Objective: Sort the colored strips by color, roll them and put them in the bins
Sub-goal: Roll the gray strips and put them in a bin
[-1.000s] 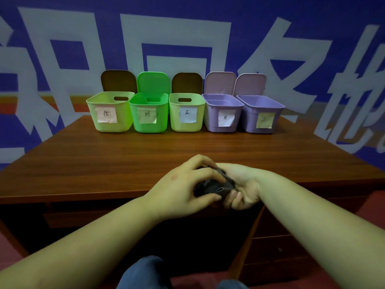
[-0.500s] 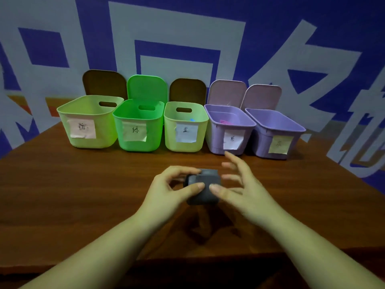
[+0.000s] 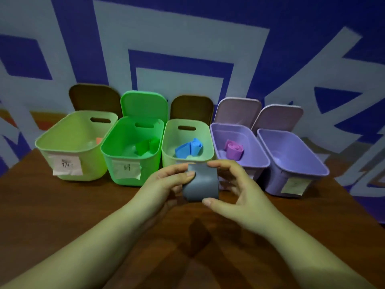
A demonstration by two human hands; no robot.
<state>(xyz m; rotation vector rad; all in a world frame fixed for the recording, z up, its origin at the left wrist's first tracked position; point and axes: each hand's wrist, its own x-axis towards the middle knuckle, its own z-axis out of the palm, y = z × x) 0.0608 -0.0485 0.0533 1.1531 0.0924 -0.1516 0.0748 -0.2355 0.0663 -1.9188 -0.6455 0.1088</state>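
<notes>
I see both hands raised over the brown counter (image 3: 62,215), just in front of a row of five open bins, sharing one rolled grey strip (image 3: 200,182). The left hand (image 3: 164,184) grips the roll's left side, thumb pressed on its upper front edge and the other fingers curled behind it. The right hand (image 3: 239,190) curves round the right side, thumb touching the roll's lower right corner and forefinger curled over its top right edge; the remaining fingers are loosely bent behind, and I cannot tell whether they touch. The strip sits clear of the counter, in front of the middle bin. From left to right the row runs: a pale green bin (image 3: 68,142) with a scrap of orange at its back, a bright green bin (image 3: 116,151) with a green roll (image 3: 145,147), a second pale green bin (image 3: 166,142) with a blue roll (image 3: 188,150), a purple bin (image 3: 258,151) with a pink-purple roll (image 3: 233,151), and a far-right purple bin (image 3: 302,155) in which I see no strip. Each lid stands tipped back, and paper labels on the fronts are too blurred to read.
</notes>
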